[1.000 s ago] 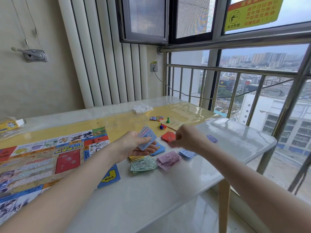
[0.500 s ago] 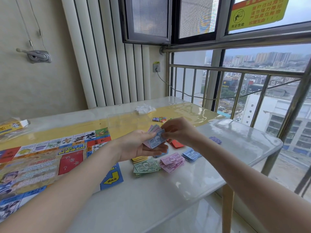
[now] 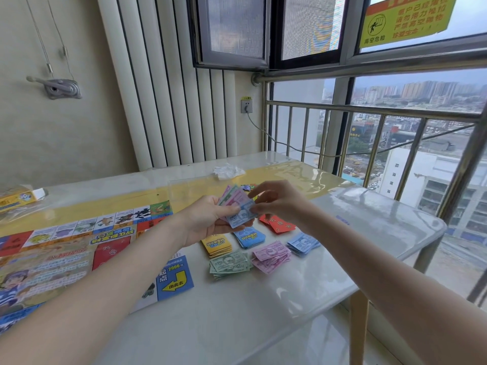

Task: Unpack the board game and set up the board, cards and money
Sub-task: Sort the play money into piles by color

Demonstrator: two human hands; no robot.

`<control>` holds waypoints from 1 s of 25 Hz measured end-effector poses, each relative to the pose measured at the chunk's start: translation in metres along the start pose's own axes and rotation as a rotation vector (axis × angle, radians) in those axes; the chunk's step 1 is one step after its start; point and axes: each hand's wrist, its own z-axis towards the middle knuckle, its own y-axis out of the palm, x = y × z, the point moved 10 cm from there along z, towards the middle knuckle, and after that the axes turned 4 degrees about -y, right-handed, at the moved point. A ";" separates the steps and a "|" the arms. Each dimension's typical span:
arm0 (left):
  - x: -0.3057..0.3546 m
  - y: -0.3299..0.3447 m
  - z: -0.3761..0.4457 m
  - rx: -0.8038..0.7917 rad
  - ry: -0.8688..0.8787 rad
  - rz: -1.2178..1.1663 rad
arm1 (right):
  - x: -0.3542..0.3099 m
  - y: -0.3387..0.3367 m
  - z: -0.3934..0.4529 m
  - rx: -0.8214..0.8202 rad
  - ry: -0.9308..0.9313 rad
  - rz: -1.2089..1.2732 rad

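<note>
- The left hand (image 3: 208, 219) gripped a fan of notes (image 3: 238, 206) above the counter (image 3: 263, 299).
- The right hand (image 3: 279, 201) pinched the blue note (image 3: 241, 216) at its edge, fingers curled.
- The board (image 3: 66, 254) lay at the left.

A crumpled white paper (image 3: 227, 171) is seen on the table (image 3: 369, 219). Behind the table, a railing (image 3: 369, 111) and a yellow sign (image 3: 405, 19) are seen.

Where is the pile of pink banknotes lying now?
In the head view, the pile of pink banknotes lies on the white table, right of centre, between the green banknote pile and the blue banknote pile, below the hands.
</note>
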 end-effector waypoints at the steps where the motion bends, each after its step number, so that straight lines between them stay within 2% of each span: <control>1: -0.001 0.002 0.001 -0.011 -0.005 -0.009 | 0.003 -0.001 0.000 0.006 0.011 -0.004; 6: -0.002 0.025 0.011 -0.031 -0.012 0.057 | 0.034 -0.043 -0.012 0.158 0.172 0.076; 10: -0.006 0.031 0.020 0.021 -0.036 0.123 | 0.067 -0.070 -0.034 0.118 0.334 -0.020; 12: -0.012 0.038 0.021 0.020 -0.064 0.126 | 0.079 -0.072 -0.042 0.091 0.355 -0.159; 16: -0.022 0.049 0.021 0.006 -0.089 0.140 | 0.086 -0.063 -0.042 0.024 0.271 -0.652; 19: -0.023 0.047 0.021 0.007 -0.085 0.125 | 0.072 -0.060 -0.037 0.005 0.191 -0.770; 20: -0.022 0.047 0.021 0.001 -0.085 0.117 | 0.059 -0.060 -0.034 0.037 0.132 -0.750; 22: -0.020 0.047 0.019 -0.017 -0.083 0.091 | 0.034 -0.056 -0.029 0.106 0.054 -0.508; 25: -0.016 0.043 0.016 -0.026 -0.066 0.055 | 0.021 -0.034 -0.022 0.050 0.061 -0.110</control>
